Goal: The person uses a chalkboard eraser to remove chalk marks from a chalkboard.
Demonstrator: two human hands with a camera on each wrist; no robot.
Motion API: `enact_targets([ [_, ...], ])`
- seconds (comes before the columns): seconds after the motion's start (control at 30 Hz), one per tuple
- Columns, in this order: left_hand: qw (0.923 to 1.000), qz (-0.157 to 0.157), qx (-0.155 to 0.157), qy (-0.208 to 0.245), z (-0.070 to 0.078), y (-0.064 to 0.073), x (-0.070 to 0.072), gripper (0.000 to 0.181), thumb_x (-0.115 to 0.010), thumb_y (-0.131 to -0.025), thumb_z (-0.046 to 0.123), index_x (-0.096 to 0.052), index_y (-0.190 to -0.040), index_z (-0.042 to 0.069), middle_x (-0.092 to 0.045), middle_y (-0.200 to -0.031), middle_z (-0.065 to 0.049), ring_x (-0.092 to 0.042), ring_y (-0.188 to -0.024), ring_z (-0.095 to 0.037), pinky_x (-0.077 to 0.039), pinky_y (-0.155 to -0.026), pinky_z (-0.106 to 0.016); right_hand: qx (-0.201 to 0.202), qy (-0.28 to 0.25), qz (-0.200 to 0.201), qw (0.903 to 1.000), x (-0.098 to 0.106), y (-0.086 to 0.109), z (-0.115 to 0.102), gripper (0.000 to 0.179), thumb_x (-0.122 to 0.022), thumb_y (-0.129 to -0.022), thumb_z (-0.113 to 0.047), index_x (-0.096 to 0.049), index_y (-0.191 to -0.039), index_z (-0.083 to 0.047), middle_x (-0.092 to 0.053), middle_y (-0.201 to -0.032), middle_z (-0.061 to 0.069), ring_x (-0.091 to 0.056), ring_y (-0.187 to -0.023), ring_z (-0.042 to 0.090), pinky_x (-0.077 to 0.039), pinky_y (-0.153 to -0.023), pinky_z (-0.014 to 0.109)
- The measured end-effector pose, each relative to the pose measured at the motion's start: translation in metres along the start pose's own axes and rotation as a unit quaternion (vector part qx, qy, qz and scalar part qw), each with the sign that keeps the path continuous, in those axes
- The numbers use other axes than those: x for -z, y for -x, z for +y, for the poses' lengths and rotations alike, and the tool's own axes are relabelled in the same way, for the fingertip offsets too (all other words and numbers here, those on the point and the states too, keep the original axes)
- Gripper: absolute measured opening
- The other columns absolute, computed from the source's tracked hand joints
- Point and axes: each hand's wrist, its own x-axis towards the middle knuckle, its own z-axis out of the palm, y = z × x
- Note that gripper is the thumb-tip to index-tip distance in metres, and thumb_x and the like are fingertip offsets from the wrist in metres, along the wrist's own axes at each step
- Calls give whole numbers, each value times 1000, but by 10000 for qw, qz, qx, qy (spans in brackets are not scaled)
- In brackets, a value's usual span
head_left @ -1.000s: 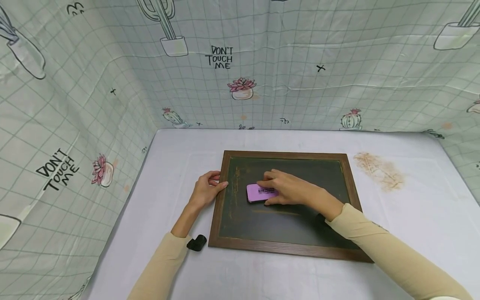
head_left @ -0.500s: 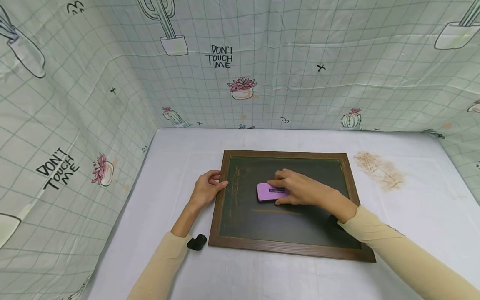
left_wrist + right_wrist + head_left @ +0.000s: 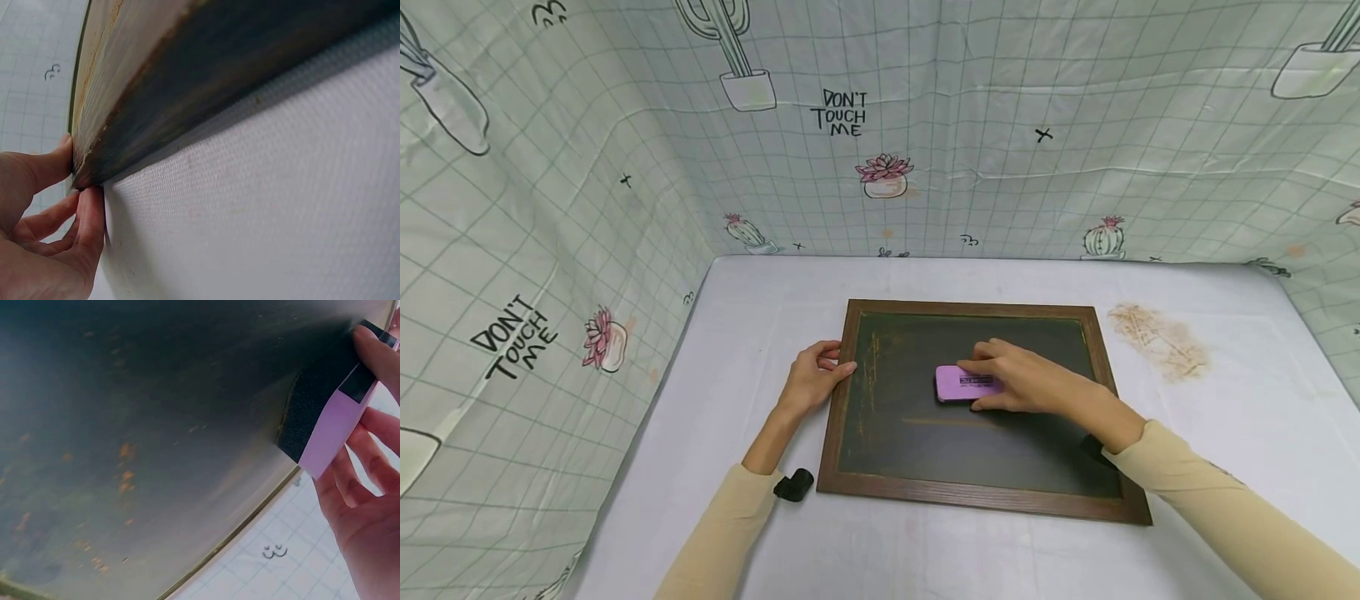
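A chalkboard (image 3: 910, 458) with a brown wooden frame lies flat on the white table. My right hand (image 3: 1026, 379) grips a purple eraser (image 3: 953, 383) between thumb and fingers, near the middle of the dark board. The eraser's black felt side (image 3: 312, 400) faces the board in the right wrist view. At the board's left edge, my left hand (image 3: 810, 382) pinches the frame, thumb on top and fingers against the side and underside, as the left wrist view shows (image 3: 44, 231). Faint yellow-orange chalk marks (image 3: 872, 367) run down the board's left part, and a pale streak (image 3: 951, 422) crosses below the eraser.
A brownish smudge (image 3: 1161, 342) stains the table cloth right of the board. Cloth walls (image 3: 955, 175) printed with a grid and cacti rise behind and to the left. A black wrist camera (image 3: 793, 485) sits by the left cuff.
My right hand has slid the eraser to the right across the board, from left of centre to about the middle. My left hand has stayed at the left frame edge.
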Motion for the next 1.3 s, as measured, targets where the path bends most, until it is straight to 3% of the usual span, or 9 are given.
enact_targets([
  [0.87, 10000, 12, 12, -3, -1, -1, 0, 50, -75, -96, 11, -57, -139, -7, -62, -127, -25, -61, -107, -34, -51, -90, -44, -376, 127, 289, 9988, 12, 49, 12, 55, -90, -80, -25, -73, -124, 2, -59, -101, 2, -48, -87, 11, -46, -70, 30],
  [1.3, 10000, 10, 27, -19, -2, -2, 0, 51, -75, -96, 11, -57, -140, -6, -62, -128, -25, -61, -108, -35, -51, -91, -44, -90, 213, 740, 9970, 13, 67, 19, 55, -95, -72, -21, -75, -118, 2, -58, -98, -1, -47, -84, 8, -44, -66, 25],
])
